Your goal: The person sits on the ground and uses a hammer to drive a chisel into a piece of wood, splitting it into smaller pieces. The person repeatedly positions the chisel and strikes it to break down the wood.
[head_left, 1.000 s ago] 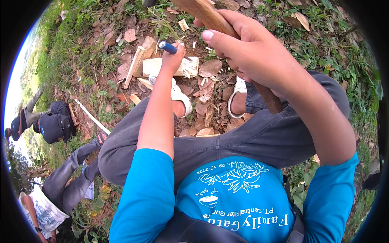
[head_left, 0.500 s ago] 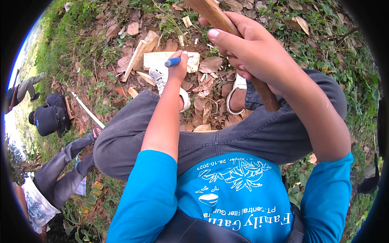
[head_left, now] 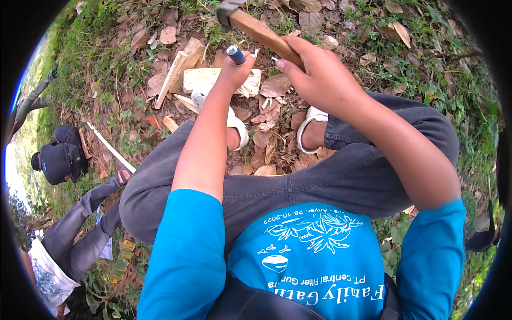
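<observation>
My left hand is closed around a blue-handled chisel, its capped butt end tilted up. The blade is hidden behind my fingers. Under that hand lies a pale wooden board with cut marks and chips at its right end. My right hand grips the wooden handle of a hammer. Its dark grey metal head is up near the top edge, above the chisel's butt and apart from it.
Wood blocks lie left of the board, among dry leaves and grass. My white shoes flank the spot. Farther left are a black backpack, a long pale strip and another person's legs.
My right hand has swung the hammer down and left, bringing its head into view. My left hand has risen slightly, and the chisel handle now points more upright.
</observation>
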`<state>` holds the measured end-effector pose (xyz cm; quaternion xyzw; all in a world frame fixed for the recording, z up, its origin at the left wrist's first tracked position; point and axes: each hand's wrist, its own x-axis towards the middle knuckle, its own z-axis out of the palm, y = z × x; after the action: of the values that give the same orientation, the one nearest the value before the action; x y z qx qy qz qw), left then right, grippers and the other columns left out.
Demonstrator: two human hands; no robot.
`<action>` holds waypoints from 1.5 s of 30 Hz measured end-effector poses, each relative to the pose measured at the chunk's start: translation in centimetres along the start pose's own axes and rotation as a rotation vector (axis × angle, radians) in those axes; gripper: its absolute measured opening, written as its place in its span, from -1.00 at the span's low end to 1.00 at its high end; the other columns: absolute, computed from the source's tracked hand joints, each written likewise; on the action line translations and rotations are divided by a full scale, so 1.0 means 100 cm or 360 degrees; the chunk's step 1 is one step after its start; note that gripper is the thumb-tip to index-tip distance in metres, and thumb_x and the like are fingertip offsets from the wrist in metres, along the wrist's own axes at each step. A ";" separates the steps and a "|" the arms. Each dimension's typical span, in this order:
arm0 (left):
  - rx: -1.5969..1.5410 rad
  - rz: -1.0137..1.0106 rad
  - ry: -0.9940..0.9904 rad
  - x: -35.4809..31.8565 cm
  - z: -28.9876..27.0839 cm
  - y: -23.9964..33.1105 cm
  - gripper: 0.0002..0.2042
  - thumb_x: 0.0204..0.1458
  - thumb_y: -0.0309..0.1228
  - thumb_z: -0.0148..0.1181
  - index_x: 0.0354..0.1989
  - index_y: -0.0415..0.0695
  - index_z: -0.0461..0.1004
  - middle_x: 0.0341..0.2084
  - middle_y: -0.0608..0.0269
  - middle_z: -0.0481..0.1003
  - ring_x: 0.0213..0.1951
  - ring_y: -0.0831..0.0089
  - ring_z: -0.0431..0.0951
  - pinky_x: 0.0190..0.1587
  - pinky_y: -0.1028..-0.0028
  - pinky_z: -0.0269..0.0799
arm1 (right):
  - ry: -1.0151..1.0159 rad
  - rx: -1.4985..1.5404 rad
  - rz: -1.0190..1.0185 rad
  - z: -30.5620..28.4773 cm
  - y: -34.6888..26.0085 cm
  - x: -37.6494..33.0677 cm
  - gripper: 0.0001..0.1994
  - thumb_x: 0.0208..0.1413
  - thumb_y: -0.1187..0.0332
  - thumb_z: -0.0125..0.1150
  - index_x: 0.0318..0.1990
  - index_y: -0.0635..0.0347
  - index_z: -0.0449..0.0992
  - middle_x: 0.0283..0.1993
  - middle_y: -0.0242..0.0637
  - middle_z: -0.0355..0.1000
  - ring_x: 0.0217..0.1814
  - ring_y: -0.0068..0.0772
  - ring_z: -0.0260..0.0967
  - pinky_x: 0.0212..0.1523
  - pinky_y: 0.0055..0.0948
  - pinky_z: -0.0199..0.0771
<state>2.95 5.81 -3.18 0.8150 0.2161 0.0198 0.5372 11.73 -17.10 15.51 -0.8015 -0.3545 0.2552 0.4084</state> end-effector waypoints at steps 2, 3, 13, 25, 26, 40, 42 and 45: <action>-0.0006 -0.0021 -0.0034 -0.005 -0.003 -0.004 -0.77 0.13 -0.33 0.13 -0.50 -0.21 0.46 -0.62 0.32 0.42 -0.48 0.54 0.41 -0.37 0.37 0.34 | 0.0187 0.0247 -0.0200 -0.018 -0.029 0.000 -0.77 0.29 0.37 0.14 0.03 0.24 0.42 -0.40 0.01 0.51 -0.38 0.01 0.53 -0.34 -0.13 0.45; -0.0034 -0.0021 -0.0034 -0.005 -0.003 -0.007 -0.76 0.13 -0.32 0.13 -0.51 -0.21 0.45 -0.63 0.32 0.41 -0.49 0.54 0.40 -0.37 0.37 0.33 | 0.0274 0.0378 -0.0301 -0.021 -0.039 -0.001 -0.78 0.29 0.38 0.14 0.02 0.24 0.42 -0.39 0.02 0.51 -0.37 0.01 0.53 -0.34 -0.12 0.45; 0.0064 0.0147 -0.0002 -0.008 0.012 -0.030 -0.77 0.14 -0.27 0.18 -0.34 -0.23 0.53 -0.49 0.07 0.54 -0.38 0.28 0.53 -0.18 0.28 0.45 | 0.0044 0.0176 -0.0236 0.003 -0.016 -0.018 -0.73 0.26 0.39 0.15 0.07 0.22 0.39 -0.47 0.02 0.50 -0.47 0.10 0.50 -0.46 -0.09 0.41; 0.0034 -0.0196 -0.0124 0.024 0.005 -0.007 -0.72 0.10 -0.25 0.13 -0.56 -0.18 0.43 -0.61 0.30 0.45 -0.48 0.46 0.42 -0.32 0.34 0.35 | 0.0180 0.0251 -0.0170 -0.018 -0.014 -0.011 -0.76 0.28 0.31 0.16 0.02 0.22 0.46 -0.43 -0.14 0.47 -0.48 -0.31 0.43 -0.40 -0.23 0.40; 0.0116 -0.0253 -0.0142 0.036 0.008 0.000 -0.71 0.07 -0.20 0.14 -0.54 -0.17 0.45 -0.60 0.29 0.48 -0.50 0.44 0.45 -0.33 0.35 0.37 | 0.0136 0.0343 -0.0131 -0.029 -0.019 -0.014 -0.67 0.31 0.30 0.16 0.14 0.25 0.42 -0.32 -0.27 0.46 -0.36 -0.48 0.40 -0.31 -0.39 0.41; 0.0333 -0.0717 -0.0592 0.140 0.038 0.000 -0.69 -0.01 -0.16 0.12 -0.45 -0.20 0.52 -0.57 0.19 0.54 -0.46 0.34 0.56 -0.30 0.30 0.45 | -0.0078 0.1102 0.0432 -0.085 -0.058 0.001 -0.49 0.34 0.22 0.17 0.31 0.33 0.26 -0.23 -0.40 0.42 -0.39 -0.74 0.36 -0.44 -0.69 0.44; 0.0280 -0.0794 -0.0566 0.151 0.042 -0.053 -0.70 0.01 -0.16 0.16 -0.47 -0.20 0.53 -0.60 0.19 0.53 -0.53 0.36 0.52 -0.37 0.31 0.40 | -0.0160 0.1144 0.0392 -0.084 -0.065 0.001 -0.48 0.33 0.22 0.18 0.31 0.32 0.28 -0.21 -0.38 0.44 -0.39 -0.74 0.37 -0.44 -0.68 0.45; 0.0419 -0.0532 -0.0731 0.160 0.050 -0.078 -0.67 0.05 -0.14 0.23 -0.34 -0.23 0.59 -0.52 0.19 0.59 -0.44 0.33 0.56 -0.29 0.28 0.44 | -0.0213 0.1242 0.0342 -0.087 -0.063 0.002 -0.47 0.31 0.21 0.21 0.31 0.31 0.30 -0.19 -0.35 0.47 -0.39 -0.73 0.39 -0.45 -0.68 0.45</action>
<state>16.20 10.06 -15.38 0.8138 0.2209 -0.2817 0.4577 15.65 -18.41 25.45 -0.6004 -0.1712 0.4632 0.6290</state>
